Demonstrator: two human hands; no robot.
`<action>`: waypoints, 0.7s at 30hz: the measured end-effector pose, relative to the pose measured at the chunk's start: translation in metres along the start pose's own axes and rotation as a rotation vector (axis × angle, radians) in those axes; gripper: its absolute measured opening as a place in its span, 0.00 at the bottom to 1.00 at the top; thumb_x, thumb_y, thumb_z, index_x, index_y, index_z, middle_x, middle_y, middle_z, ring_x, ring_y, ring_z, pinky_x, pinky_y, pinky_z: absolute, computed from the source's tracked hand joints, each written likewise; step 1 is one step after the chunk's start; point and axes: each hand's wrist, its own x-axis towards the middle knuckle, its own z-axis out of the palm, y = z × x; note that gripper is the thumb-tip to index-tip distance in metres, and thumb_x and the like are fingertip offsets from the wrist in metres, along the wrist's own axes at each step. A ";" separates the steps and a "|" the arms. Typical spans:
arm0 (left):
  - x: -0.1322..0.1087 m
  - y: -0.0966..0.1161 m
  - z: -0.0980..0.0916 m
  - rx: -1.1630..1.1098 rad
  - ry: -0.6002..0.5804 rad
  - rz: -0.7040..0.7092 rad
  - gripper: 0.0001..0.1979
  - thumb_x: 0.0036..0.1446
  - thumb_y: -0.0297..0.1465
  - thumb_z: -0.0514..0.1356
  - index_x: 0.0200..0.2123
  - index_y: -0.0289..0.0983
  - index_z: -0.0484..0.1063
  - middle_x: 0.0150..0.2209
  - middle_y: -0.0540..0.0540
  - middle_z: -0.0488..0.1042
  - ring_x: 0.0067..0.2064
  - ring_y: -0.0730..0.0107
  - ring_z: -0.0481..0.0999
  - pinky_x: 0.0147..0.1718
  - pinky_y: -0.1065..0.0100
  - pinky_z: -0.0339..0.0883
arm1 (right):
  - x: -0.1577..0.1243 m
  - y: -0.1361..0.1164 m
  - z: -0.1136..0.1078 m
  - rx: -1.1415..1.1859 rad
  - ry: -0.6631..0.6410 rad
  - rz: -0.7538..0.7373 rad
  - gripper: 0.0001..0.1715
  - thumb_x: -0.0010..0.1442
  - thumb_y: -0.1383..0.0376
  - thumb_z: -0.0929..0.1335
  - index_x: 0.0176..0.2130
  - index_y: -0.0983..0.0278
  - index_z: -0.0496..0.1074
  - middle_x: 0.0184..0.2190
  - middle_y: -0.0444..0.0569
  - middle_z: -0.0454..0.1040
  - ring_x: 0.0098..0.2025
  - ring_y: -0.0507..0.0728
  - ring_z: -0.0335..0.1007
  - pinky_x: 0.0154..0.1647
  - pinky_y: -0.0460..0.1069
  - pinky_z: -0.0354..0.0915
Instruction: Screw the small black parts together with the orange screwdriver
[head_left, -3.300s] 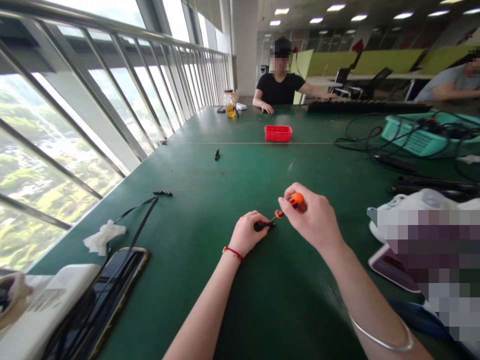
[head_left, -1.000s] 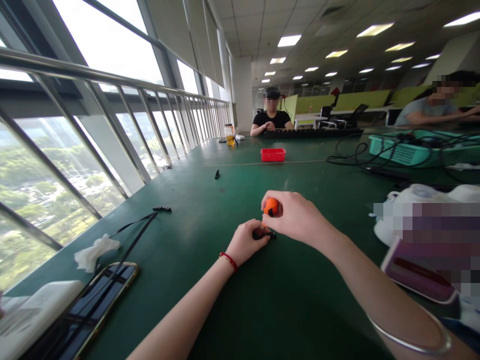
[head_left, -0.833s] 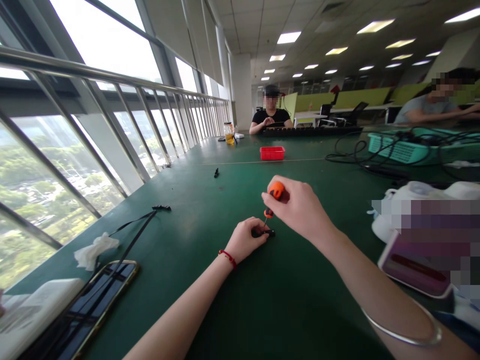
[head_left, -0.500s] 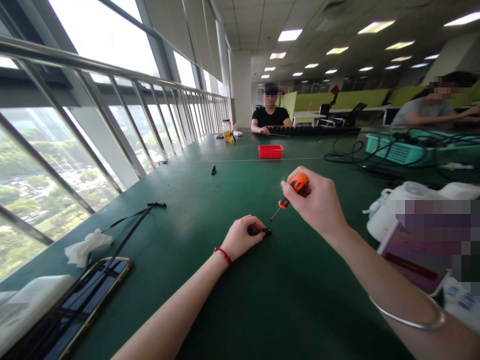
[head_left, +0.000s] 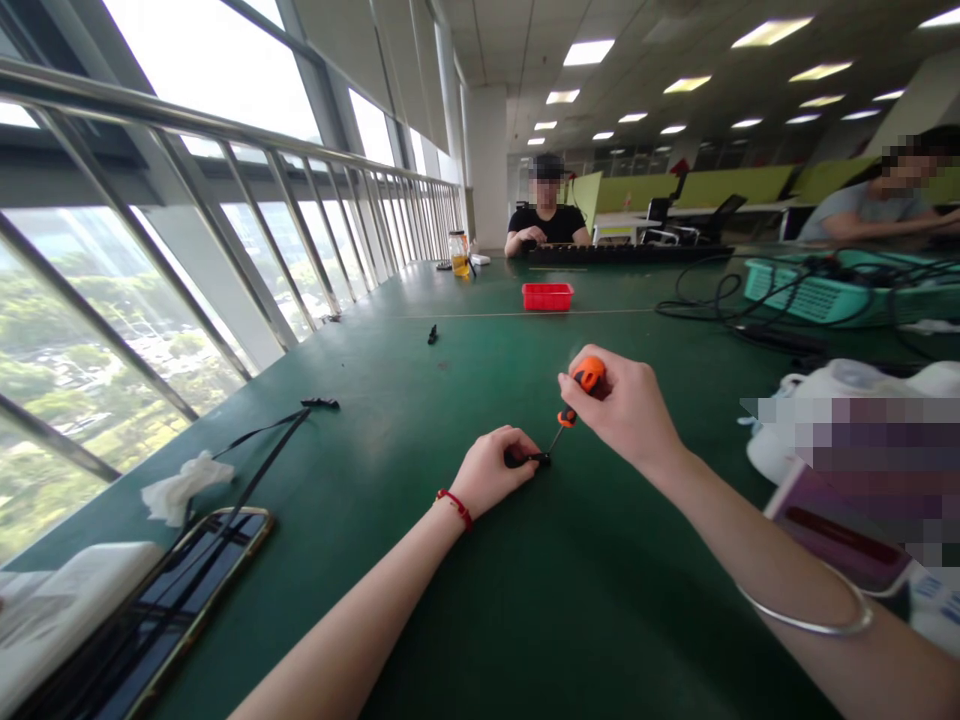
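My left hand (head_left: 499,467), with a red cord bracelet at the wrist, pinches a small black part (head_left: 538,458) down on the green table (head_left: 390,430). The part's kind is too small to make out, and the fingers cover some of it. Closed around the handle of an orange and black screwdriver (head_left: 589,374) is my right hand (head_left: 628,408). The screwdriver tilts, its thin shaft pointing down and left. Its tip meets the right end of the black part, or is very close to it.
At left lie a phone (head_left: 202,590), a black strap (head_left: 274,465) and crumpled tissue (head_left: 187,487). A red tray (head_left: 547,297) and a small black piece (head_left: 433,335) are farther off. Right stand a teal basket (head_left: 806,300) with cables and a white container (head_left: 832,385). A person (head_left: 547,220) sits opposite.
The screwdriver has come down, its tip now at the black part instead of above it. My left hand keeps its pinch. The whole view has shifted slightly.
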 end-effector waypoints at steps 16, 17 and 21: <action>0.001 -0.001 0.001 -0.003 -0.002 -0.004 0.06 0.48 0.28 0.59 0.31 0.36 0.74 0.31 0.48 0.73 0.32 0.72 0.71 0.34 0.71 0.67 | -0.001 0.004 0.003 0.024 0.014 -0.006 0.13 0.55 0.60 0.63 0.22 0.61 0.58 0.17 0.39 0.56 0.20 0.49 0.53 0.23 0.45 0.53; 0.001 -0.001 0.001 0.000 -0.003 -0.003 0.06 0.48 0.28 0.59 0.31 0.36 0.74 0.31 0.48 0.73 0.32 0.72 0.71 0.34 0.72 0.67 | -0.001 0.003 0.003 0.028 0.023 -0.009 0.13 0.55 0.61 0.63 0.22 0.61 0.58 0.17 0.39 0.56 0.20 0.49 0.54 0.23 0.45 0.54; 0.000 -0.002 0.001 0.017 0.000 0.011 0.06 0.48 0.28 0.59 0.31 0.36 0.75 0.31 0.48 0.73 0.32 0.72 0.71 0.33 0.72 0.67 | -0.002 0.001 0.003 0.054 0.036 -0.015 0.13 0.55 0.61 0.63 0.22 0.61 0.58 0.17 0.40 0.57 0.20 0.49 0.55 0.23 0.46 0.54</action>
